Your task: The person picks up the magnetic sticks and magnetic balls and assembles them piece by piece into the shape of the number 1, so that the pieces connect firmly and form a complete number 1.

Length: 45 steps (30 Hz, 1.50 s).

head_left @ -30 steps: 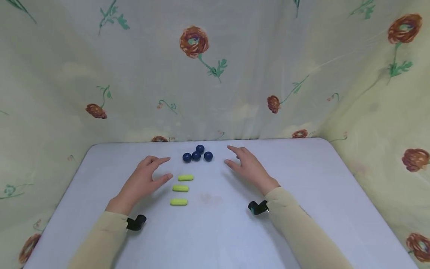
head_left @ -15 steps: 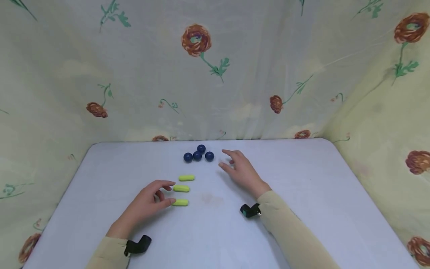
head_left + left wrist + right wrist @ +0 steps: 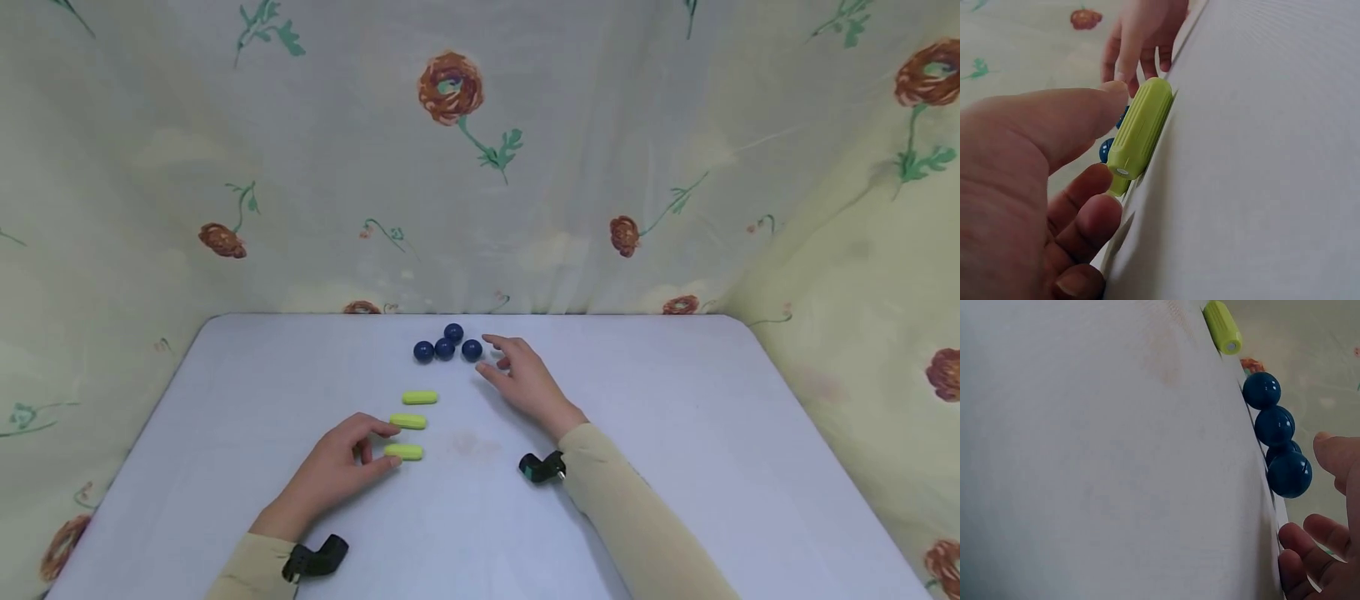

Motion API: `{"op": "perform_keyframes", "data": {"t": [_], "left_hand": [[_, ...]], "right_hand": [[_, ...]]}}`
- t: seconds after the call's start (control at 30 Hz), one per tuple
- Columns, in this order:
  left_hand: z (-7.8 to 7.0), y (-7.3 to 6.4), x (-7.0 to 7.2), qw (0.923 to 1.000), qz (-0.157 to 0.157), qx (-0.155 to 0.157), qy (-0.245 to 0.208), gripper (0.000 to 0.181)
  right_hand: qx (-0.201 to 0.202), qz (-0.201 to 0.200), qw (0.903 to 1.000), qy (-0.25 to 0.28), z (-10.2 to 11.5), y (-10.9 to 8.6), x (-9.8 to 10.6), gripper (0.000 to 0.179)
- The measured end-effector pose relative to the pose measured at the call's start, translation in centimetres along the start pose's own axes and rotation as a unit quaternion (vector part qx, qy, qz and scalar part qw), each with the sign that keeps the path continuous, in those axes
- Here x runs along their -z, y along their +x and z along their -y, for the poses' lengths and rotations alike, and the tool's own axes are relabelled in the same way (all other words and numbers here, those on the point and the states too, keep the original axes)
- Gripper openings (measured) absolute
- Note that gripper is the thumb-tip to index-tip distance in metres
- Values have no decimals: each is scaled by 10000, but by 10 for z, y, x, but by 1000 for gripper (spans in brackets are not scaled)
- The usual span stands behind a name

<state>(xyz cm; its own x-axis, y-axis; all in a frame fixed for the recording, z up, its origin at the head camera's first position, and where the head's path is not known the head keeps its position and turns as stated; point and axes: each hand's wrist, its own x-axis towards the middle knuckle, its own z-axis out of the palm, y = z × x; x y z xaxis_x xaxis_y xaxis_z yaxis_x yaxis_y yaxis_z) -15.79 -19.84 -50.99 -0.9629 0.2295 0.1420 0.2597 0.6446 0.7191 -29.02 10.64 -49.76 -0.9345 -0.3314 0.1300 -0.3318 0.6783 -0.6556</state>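
Three lime-green ribbed sticks with rounded ends lie in a column on the white table: the nearest stick [image 3: 405, 452], the middle stick [image 3: 408, 422] and the farthest stick [image 3: 420, 397]. My left hand [image 3: 341, 467] is at the nearest stick [image 3: 1142, 128], thumb and fingers parted about its left end; it does not look gripped. Several dark blue glossy balls cluster at the back, the rightmost ball [image 3: 472, 350] a little apart. Close to its right side is my right hand [image 3: 525, 383], thumb and forefinger spread, holding nothing. In the right wrist view that ball [image 3: 1290, 474] shows near the fingers.
The white table [image 3: 675, 467] has rounded back corners. A flower-printed curtain [image 3: 555, 167] hangs behind it and along both sides. Black wrist cameras, one on the left [image 3: 317, 558] and one on the right [image 3: 542, 467], stick out inward from the sleeves.
My left hand has come nearer to me, from beside the farthest stick to the nearest one. My right hand has moved left, closer to the rightmost ball. Sticks and balls keep their arrangement.
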Motion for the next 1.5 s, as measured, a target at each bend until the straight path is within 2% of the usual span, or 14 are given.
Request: {"op": "perform_keyframes", "data": {"t": [0.33,0.7,1.13,1.37,1.5], "left_hand": [[-6,2,1,9990,160,-208,373,34],[-9,1,-1,9967,273,117,751,23],[-9,0,-2,9969,384,245,648,20],[-7,-2,-1,9970,340,228,651,20],[-5,-1,-1,9968,298,258,700,20]], "right_hand": [[10,-98,9998,-168,-2,8,-2,57],[227,45,9986,-482,-1,22,-5,52],[416,136,9957,-817,2,29,-8,40],[313,112,9973,-655,3,25,-2,42],[196,83,9991,-374,1,20,5,45]]}}
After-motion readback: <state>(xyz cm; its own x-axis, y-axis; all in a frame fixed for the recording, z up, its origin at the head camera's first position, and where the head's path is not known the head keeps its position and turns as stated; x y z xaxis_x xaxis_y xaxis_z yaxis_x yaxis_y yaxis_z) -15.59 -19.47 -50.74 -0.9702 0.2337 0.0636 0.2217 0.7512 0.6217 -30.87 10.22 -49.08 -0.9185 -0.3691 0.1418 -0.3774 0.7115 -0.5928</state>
